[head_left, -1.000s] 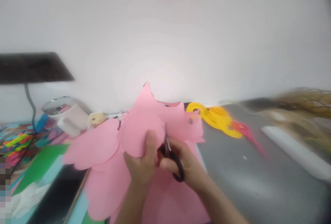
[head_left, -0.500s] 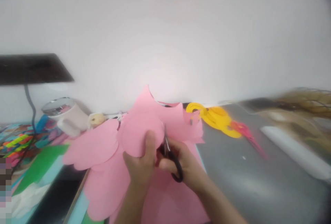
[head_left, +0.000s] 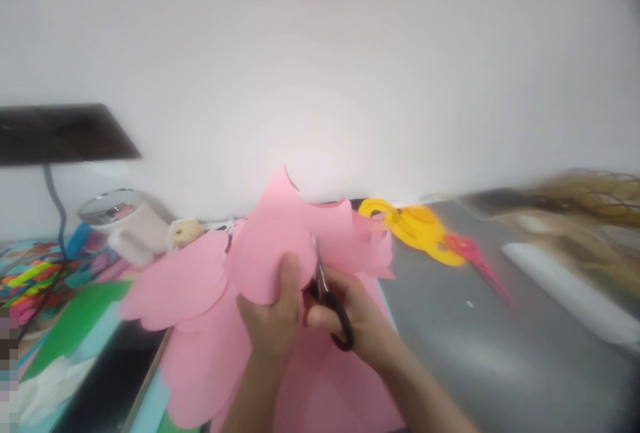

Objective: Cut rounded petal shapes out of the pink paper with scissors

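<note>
Pink paper [head_left: 273, 256] with a rounded edge is pinched in my left hand [head_left: 273, 316], the thumb lying on top of it and the other fingers hidden beneath. My right hand [head_left: 353, 313] grips black-handled scissors [head_left: 341, 326], whose blades point away from me along the round edge of the paper. A ragged pink offcut [head_left: 340, 236] stands out to the right of the blades. Under and left of my hands lie more pink paper pieces with scalloped edges [head_left: 177, 280].
Yellow cut shapes [head_left: 415, 226] and pink scissors [head_left: 483, 266] lie at right on the grey table [head_left: 460, 366]. At left are a white cup-like container [head_left: 137, 226], green paper [head_left: 75, 326] and a dark screen [head_left: 65, 133]. A white roll [head_left: 570, 290] sits far right.
The scissor blades look slightly closer together along the paper's edge. Both hands keep nearly the same place, and the view has shifted a little.
</note>
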`<action>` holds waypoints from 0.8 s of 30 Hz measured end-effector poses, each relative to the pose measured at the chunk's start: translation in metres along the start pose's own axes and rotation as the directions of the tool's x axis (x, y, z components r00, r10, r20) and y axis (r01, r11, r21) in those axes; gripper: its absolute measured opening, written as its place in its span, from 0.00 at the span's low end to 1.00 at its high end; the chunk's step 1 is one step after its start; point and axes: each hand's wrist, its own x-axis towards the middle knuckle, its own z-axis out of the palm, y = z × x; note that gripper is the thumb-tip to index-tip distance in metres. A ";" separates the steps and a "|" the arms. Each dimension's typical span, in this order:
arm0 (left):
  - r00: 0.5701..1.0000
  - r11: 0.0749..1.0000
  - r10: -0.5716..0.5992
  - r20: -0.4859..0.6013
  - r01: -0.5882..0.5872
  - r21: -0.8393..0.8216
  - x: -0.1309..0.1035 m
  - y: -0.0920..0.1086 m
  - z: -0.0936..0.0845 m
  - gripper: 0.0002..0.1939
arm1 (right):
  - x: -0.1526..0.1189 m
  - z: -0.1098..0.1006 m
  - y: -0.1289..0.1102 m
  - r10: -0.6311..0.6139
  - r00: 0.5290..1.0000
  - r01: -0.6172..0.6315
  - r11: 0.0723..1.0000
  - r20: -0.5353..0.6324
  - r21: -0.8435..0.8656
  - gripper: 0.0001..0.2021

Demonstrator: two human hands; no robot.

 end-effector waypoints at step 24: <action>0.999 0.998 0.014 -0.033 -0.016 -0.053 -0.001 0.001 0.002 0.15 | 0.000 0.001 0.001 -0.019 0.999 0.018 1.000 0.037 0.017 0.23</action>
